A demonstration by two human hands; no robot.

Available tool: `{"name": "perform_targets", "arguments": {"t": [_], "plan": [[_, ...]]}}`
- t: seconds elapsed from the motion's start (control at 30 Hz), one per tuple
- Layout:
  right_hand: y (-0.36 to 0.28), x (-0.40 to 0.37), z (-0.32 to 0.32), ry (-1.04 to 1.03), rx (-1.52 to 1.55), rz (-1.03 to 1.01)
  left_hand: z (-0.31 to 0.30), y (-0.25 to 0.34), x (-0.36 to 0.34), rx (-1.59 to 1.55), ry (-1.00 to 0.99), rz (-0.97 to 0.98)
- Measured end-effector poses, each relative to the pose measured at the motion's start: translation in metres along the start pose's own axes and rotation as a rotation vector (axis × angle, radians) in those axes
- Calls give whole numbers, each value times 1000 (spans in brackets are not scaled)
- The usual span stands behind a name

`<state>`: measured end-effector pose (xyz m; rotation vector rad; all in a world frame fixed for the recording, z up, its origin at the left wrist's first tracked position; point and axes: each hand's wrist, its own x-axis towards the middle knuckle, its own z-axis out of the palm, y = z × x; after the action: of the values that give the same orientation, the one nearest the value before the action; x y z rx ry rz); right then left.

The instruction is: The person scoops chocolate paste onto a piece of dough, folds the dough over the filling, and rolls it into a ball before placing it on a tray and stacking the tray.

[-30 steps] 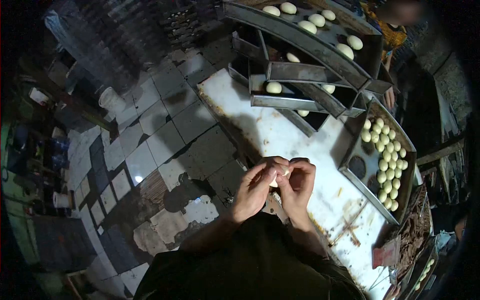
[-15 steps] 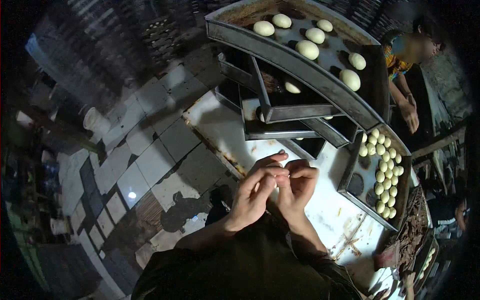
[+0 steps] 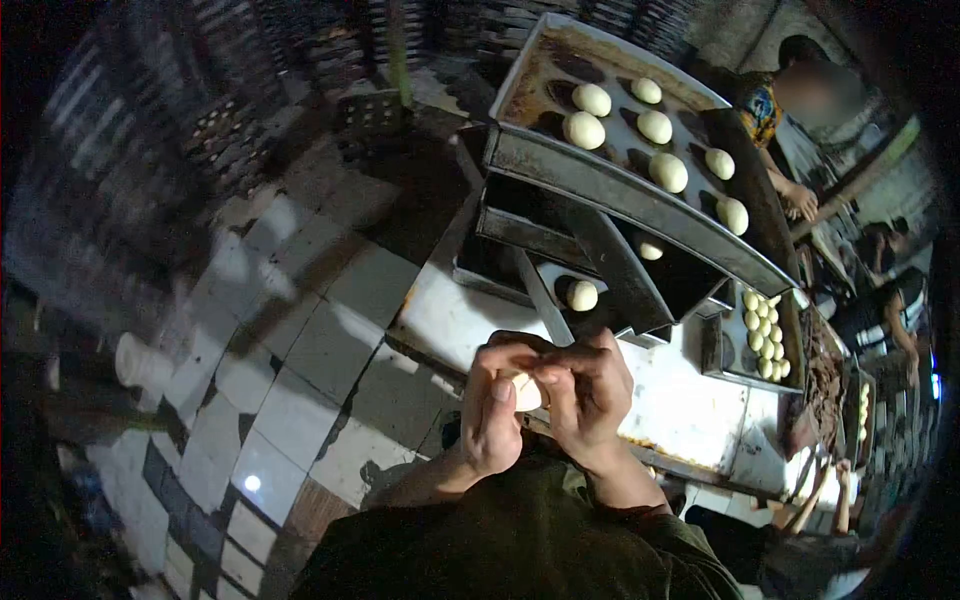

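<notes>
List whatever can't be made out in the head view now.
All head view:
Dough: full shape, partly covered by the left hand and right hand.
Lower trays: most contents, hidden by the top tray.
Bucket: contents, lost to blur.

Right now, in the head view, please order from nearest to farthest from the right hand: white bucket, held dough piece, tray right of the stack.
1. Dough piece: just left of the right hand.
2. Tray: off to the right.
3. White bucket: at the far left.
</notes>
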<state>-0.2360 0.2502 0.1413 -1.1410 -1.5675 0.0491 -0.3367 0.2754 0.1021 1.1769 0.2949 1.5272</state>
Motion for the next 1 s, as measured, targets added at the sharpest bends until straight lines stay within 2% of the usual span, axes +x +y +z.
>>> {"name": "perform_targets", "arguments": {"t": [0.07, 0.1, 0.13, 0.2, 0.27, 0.3, 0.33, 0.4, 0.43, 0.5, 0.53, 0.6, 0.63, 0.67, 0.73, 0.77, 0.8, 0.87, 0.9, 0.93, 1.0], "plan": [[1, 9, 12, -36, -49, -173, 1, 9, 24, 131, 153, 25], [3, 5, 18, -104, -10, -145, -10, 5, 29, -178, 217, -174], [2, 7, 23, -169, -51, -101, -15, 9, 43, -271, 292, -316], [5, 12, 32, -151, -242, -158, -26, 9, 50, -276, 278, -537], [14, 21, 29, -86, -334, -199, -19, 15, 51, -273, 202, -530], [11, 27, 25, -64, -348, -127, -30, 12, 56, -264, 6, -419], [7, 36, 29, 113, -248, -111, -26, 15, 53, 117, -150, -238], [0, 51, 27, 152, -154, -87, -26, 8, 58, -217, -201, -269], [-1, 54, 26, 164, -175, -79, -25, 5, 62, -230, -219, -282], [-2, 55, 22, 203, 8, 77, -18, 10, 79, -171, -201, -156], [2, 48, 22, 367, -110, 228, -27, 14, 80, -132, -217, -447], [10, 51, 20, 553, -13, -142, -15, -7, 94, -703, -19, -474], [8, 46, 15, 423, -120, -178, -9, -7, 99, -841, 11, -423], [-9, 55, 6, 122, -459, -137, -13, 1, 102, -782, -65, -485], [-16, 68, 1, -59, -507, -50, -16, -4, 98, -635, -213, -483], [-8, 70, -3, -85, -413, -16, -19, -1, 101, -578, -281, -503], [-10, 67, 11, 146, 17, 323, -19, 4, 104, -583, -282, -503], [-10, 90, 0, 0, -65, 312, -18, 13, 114, -104, -464, -293], [-7, 93, 4, 20, -167, 207, -26, 6, 117, -113, -674, -182], [-5, 98, 7, 17, -212, 143, -21, 2, 114, -63, -595, -56], [-9, 109, 0, -96, -382, 1, -18, 7, 116, -243, -512, -237]]}}
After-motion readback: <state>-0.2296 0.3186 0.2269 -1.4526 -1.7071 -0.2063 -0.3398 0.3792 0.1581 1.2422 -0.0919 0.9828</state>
